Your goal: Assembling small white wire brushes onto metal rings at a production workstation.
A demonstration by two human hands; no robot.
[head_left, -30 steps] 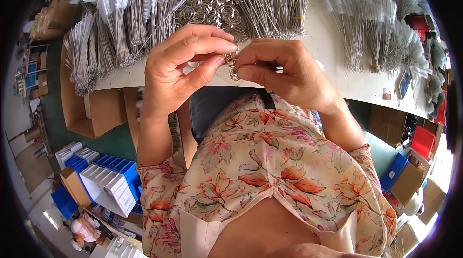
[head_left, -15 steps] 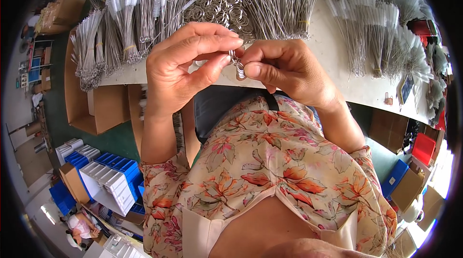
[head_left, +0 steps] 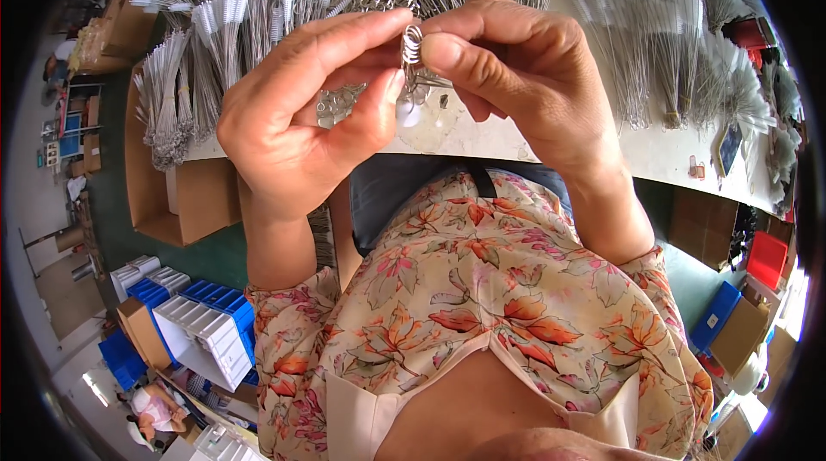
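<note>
Between my hands hangs a small bunch of shiny metal rings point(head_left: 411, 45), held above the front edge of the table. My right hand point(head_left: 525, 65) pinches the rings from the right with thumb and forefinger, the other fingers curled under. My left hand point(head_left: 301, 108) steadies them from the left, its fingertip at their top and its thumb lower down. More small metal pieces dangle just below the rings, partly hidden by the fingers. Behind my hands lies a heap of loose metal rings point(head_left: 366, 1) on the white table point(head_left: 499, 141).
Bundles of thin wire brushes point(head_left: 219, 30) with white bristles stand at the left, more brush bundles point(head_left: 667, 48) at the right. An open cardboard box point(head_left: 185, 203) is below the table's left end. Blue and white crates point(head_left: 202, 332) stand lower left; a person point(head_left: 155, 409) sits beyond them.
Both hands have risen and moved away from my body with the rings. The left thumb and forefinger are farther apart, and the bunch has turned so its loops face up.
</note>
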